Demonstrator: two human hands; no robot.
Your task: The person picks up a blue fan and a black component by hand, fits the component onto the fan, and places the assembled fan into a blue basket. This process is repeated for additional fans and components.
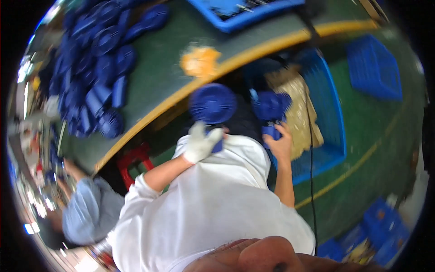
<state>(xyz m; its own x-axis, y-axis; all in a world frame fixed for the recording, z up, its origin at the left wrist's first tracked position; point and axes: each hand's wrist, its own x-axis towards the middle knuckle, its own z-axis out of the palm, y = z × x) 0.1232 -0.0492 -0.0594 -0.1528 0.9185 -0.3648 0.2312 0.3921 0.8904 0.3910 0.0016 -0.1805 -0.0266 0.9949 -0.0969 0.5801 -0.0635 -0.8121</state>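
Observation:
My left hand (201,144), in a white glove, is wrapped round the short handle of a blue round-headed plastic part (213,103), held in front of my waist. Its disc-shaped head points away from me, toward the table edge. In my bare right hand (280,143) is a second blue plastic part (271,106), gripped at its block-like lower end. That one hangs over the near left side of a blue crate (336,122). Motion blur hides the fine detail of both parts.
A green table (158,59) with a yellow edge carries a heap of blue parts (97,59) and an orange blob (199,61). A blue tray (226,22) stands farther back. Brown padding (297,113) lies in the crate, a black cable (312,181) beside it. A co-worker (93,211) sits left.

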